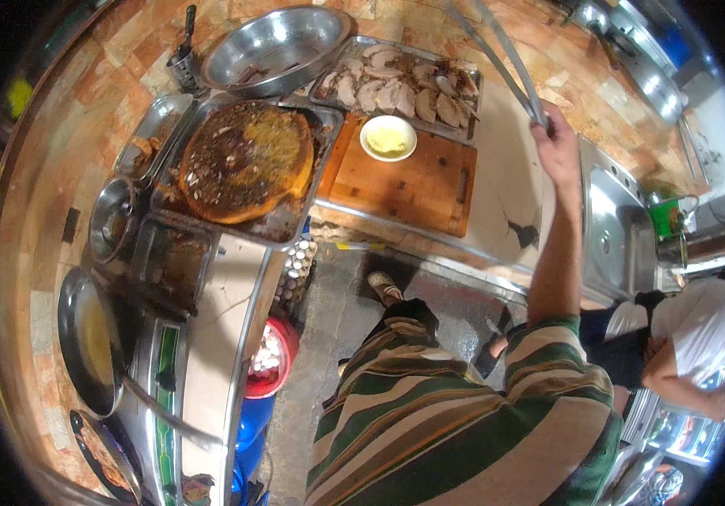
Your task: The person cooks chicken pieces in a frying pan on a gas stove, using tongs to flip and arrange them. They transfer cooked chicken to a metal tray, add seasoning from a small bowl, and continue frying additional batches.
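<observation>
My right hand (555,136) is raised over the right end of the counter and grips a pair of metal tongs (514,60) that point up and away. My left hand is out of view. Before me a white bowl (388,138) with a pale yellow content stands on a wooden cutting board (400,183). Behind it, a metal tray (473,85) holds several slices of pale meat. On a dark tray (286,231) to the left lies a large round browned food (245,164) with dark bits and a yellowish paste on top.
A steel basin (280,47) and a box grater (184,68) stand at the back left. A frying pan (90,341) with yellowish liquid is at the left, its handle reaching over the counter. A sink (618,215) lies right; a person in white (694,322) bends nearby. Below are egg trays and a red bucket (286,357).
</observation>
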The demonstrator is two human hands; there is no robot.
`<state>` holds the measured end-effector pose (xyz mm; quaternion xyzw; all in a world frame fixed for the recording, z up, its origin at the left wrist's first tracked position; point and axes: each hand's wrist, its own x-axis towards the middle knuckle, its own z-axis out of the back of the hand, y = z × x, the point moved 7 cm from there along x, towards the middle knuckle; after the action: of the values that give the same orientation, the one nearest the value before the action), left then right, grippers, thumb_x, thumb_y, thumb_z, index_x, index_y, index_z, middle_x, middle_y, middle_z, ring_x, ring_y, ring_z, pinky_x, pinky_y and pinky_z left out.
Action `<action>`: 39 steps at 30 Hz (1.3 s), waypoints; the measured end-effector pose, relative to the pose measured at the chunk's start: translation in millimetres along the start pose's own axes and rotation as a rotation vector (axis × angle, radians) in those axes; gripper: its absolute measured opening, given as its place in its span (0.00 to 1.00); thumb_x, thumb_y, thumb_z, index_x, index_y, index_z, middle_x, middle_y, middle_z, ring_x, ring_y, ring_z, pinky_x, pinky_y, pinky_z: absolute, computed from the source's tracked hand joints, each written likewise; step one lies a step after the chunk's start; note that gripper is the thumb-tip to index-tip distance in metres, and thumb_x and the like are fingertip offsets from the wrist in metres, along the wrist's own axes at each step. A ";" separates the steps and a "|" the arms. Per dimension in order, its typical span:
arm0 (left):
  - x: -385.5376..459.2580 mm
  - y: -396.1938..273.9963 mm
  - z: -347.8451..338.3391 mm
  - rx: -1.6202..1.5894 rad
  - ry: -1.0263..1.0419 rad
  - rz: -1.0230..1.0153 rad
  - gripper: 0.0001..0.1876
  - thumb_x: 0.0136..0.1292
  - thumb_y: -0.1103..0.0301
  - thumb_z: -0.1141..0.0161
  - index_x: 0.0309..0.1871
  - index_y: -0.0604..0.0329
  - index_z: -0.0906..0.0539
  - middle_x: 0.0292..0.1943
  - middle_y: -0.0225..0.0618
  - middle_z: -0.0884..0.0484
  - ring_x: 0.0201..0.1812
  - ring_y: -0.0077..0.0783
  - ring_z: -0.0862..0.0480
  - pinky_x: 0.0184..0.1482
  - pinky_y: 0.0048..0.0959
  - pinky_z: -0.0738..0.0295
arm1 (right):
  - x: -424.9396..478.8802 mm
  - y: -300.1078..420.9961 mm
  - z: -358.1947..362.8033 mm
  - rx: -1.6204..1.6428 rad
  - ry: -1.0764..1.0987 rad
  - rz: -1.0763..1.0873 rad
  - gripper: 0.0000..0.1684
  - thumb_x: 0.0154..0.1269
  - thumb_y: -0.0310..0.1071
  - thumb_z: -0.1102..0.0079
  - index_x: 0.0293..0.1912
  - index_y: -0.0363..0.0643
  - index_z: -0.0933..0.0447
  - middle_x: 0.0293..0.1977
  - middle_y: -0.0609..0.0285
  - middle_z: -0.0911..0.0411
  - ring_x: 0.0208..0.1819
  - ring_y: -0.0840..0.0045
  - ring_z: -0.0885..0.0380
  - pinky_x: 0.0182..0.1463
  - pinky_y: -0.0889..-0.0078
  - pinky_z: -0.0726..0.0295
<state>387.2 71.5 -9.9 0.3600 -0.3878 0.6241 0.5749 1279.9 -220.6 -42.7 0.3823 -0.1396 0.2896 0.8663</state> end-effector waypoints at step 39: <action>-61.8 -707.8 -78.3 -0.452 0.779 -1.034 0.21 0.61 0.67 0.38 0.59 0.41 0.20 0.44 0.38 0.16 0.42 0.44 0.14 0.41 0.39 0.18 | 188.5 -209.5 -88.5 -0.316 0.990 0.057 0.16 0.56 0.33 0.36 0.47 0.47 0.19 0.28 0.53 0.17 0.30 0.70 0.16 0.38 0.64 0.19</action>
<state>1097.3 141.7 -50.0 0.1196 -0.0519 0.2574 0.9575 1558.7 -193.4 -136.4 0.0599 0.2346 0.4347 0.8674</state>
